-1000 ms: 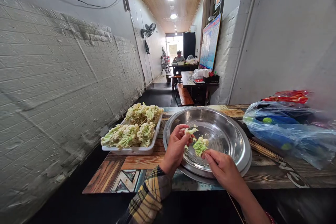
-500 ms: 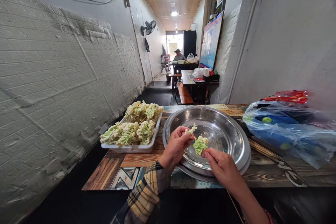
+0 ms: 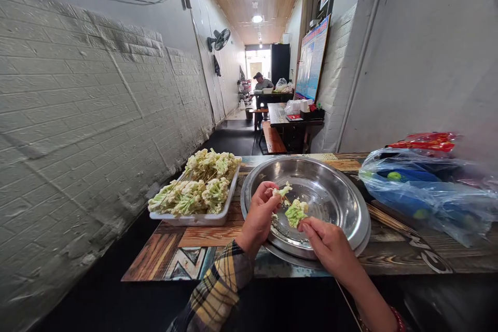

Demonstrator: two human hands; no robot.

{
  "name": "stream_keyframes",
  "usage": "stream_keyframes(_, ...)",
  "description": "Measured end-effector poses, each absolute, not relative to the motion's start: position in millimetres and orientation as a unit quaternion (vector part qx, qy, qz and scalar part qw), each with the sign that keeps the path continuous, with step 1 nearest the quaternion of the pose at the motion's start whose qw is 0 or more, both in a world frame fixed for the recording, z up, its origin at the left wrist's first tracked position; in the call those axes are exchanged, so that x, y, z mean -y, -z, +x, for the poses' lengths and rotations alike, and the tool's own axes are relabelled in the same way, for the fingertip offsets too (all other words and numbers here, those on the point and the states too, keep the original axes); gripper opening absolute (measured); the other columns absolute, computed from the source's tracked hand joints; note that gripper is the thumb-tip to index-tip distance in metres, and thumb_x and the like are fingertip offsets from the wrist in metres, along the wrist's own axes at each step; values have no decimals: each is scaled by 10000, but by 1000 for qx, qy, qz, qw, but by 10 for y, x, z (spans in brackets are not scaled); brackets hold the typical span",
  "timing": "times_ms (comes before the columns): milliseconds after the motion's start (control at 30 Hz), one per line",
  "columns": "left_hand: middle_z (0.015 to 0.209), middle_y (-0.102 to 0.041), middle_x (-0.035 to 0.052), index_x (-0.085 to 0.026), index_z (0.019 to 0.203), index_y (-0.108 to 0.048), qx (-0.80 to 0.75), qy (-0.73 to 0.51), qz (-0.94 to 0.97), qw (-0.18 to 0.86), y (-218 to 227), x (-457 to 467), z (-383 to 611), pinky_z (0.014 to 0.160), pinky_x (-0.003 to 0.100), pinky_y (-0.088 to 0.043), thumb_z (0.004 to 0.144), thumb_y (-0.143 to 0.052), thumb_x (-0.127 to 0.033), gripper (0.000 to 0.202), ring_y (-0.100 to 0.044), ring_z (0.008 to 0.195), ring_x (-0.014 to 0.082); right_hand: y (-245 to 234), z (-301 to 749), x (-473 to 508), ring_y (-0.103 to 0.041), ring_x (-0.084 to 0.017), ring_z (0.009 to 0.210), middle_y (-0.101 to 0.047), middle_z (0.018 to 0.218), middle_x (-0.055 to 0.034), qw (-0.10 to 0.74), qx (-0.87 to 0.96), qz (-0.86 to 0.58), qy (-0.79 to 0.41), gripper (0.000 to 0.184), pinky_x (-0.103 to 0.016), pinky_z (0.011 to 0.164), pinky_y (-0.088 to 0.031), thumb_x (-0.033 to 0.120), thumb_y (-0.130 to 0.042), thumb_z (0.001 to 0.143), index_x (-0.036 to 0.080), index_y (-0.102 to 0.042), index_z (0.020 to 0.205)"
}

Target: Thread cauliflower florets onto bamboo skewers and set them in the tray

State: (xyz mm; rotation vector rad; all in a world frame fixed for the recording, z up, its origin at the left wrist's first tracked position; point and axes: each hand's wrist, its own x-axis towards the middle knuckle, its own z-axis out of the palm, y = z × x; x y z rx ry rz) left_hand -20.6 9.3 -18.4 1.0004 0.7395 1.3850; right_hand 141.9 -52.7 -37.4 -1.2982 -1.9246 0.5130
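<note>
Over the steel basin [image 3: 346,187], my left hand [image 3: 261,212] pinches a small pale cauliflower floret [image 3: 284,190] between thumb and fingers. My right hand [image 3: 329,244] is closed around a thin skewer [image 3: 344,293], whose lower end sticks out below the palm. A greener cauliflower floret [image 3: 296,212] sits at the skewer's upper end, just past my right fingertips. The two florets are close together; the skewer's tip is hard to make out. Small crumbs lie in the basin. To the left, a white tray [image 3: 210,219] holds skewered cauliflower [image 3: 216,194] in a heap.
The wooden-patterned table [image 3: 151,254] carries a bundle of bare skewers [image 3: 385,218] right of the basin. A clear plastic bag [image 3: 439,192] with blue and green contents lies at the right, a red packet [image 3: 428,141] behind it. Farther back, a person [image 3: 262,83] sits at another table.
My hands and both florets keep almost the same place over the basin. The view has shifted very slightly. The person in the background has leaned their head down and left.
</note>
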Motion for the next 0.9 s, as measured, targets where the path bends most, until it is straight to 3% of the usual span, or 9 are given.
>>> stream_keyframes(433, 639, -554, -27, -152, 714, -578, -312, -549, 415, 655, 192, -135, -231, 508, 185, -321, 609, -760, -221, 221, -440, 519, 44, 401, 1446, 507, -604, -156, 621, -649, 675, -17, 372, 764, -497, -177, 361, -261, 594, -410, 346, -346, 957, 188, -619, 782)
stream_keyframes(900, 601, -490, -50, -151, 668, -570, -332, -519, 450, 646, 191, -92, -188, 472, 188, -241, 615, -736, -187, 177, -365, 497, 32, 349, 1428, 502, -567, -146, 582, -618, 647, -11, 393, 760, -490, -167, 377, -248, 583, -410, 350, -335, 958, 188, -619, 770)
